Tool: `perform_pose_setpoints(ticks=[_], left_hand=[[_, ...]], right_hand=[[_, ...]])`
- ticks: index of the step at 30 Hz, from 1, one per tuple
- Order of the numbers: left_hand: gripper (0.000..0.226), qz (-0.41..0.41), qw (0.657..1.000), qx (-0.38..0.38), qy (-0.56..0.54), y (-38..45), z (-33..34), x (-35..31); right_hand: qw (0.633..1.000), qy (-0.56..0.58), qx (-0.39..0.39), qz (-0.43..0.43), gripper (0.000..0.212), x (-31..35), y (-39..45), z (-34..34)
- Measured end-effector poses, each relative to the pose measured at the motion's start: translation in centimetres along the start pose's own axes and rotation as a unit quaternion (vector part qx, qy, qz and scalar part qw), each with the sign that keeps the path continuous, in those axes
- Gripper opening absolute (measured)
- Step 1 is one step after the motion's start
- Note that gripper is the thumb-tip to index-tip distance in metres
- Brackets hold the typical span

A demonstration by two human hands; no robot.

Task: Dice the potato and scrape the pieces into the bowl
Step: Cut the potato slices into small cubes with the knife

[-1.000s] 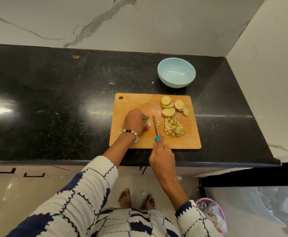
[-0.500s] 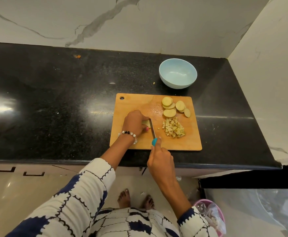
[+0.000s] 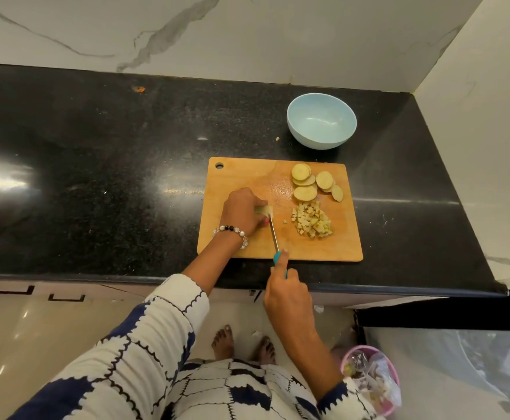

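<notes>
Potato piece [image 3: 263,210], pale, firm and wet-slick, pinned on the wooden cutting board [image 3: 323,247] under curled left hand [image 3: 243,212] fingers. Right hand [image 3: 287,294] fingers wrapped round the teal-handled knife [image 3: 273,234], blade beside the piece. Light diced cubes [image 3: 312,224] heaped near round slices [image 3: 308,184], pale blue bowl [image 3: 322,121] beyond on the black counter [image 3: 126,147].

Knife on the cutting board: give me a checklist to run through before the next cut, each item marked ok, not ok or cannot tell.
1. Right hand has a grip on the knife handle: ok.
2. Left hand pins the potato piece to the cutting board: ok.
3. Left fingertips tucked back from the blade: cannot tell; they sit very close to it.
4. Diced pile lies apart from the blade's path: ok.
5. Uncut slices left to dice: ok, several wait at the far side.
6. Bowl ready, upright beyond the board: ok, nothing visible in it.
</notes>
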State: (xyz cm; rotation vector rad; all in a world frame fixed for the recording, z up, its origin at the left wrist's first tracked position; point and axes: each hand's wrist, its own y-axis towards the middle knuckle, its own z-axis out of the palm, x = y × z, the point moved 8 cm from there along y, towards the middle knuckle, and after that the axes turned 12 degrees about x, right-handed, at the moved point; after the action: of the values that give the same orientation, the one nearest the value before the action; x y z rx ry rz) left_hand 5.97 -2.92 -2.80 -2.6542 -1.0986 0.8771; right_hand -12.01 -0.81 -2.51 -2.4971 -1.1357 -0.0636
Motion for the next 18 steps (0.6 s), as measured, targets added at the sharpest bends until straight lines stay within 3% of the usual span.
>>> perform_pose_setpoints(ticks=[2, 8, 13, 18], left_hand=[[0.049, -0.001, 1.0, -0.001, -0.002, 0.1, 0.0, 0.1], [0.049, -0.005, 1.0, -0.001, 0.003, 0.1, -0.2, 0.0], [0.051, -0.004, 1.0, 0.0, 0.006, 0.1, 0.0, 0.1], [0.052, -0.003, 1.0, -0.012, 0.003, 0.0, -0.2, 0.1]], right_hand=[[0.999, -0.002, -0.051, -0.001, 0.063, -0.3, -1.0, 0.0], [0.997, 0.076, -0.007, -0.018, 0.055, 0.0, 0.6, -0.8], [0.992, 0.122, -0.022, 0.022, 0.056, -1.4, 0.3, -1.2], [0.993, 0.118, -0.031, -0.001, 0.055, 0.1, 2.3, -1.6]])
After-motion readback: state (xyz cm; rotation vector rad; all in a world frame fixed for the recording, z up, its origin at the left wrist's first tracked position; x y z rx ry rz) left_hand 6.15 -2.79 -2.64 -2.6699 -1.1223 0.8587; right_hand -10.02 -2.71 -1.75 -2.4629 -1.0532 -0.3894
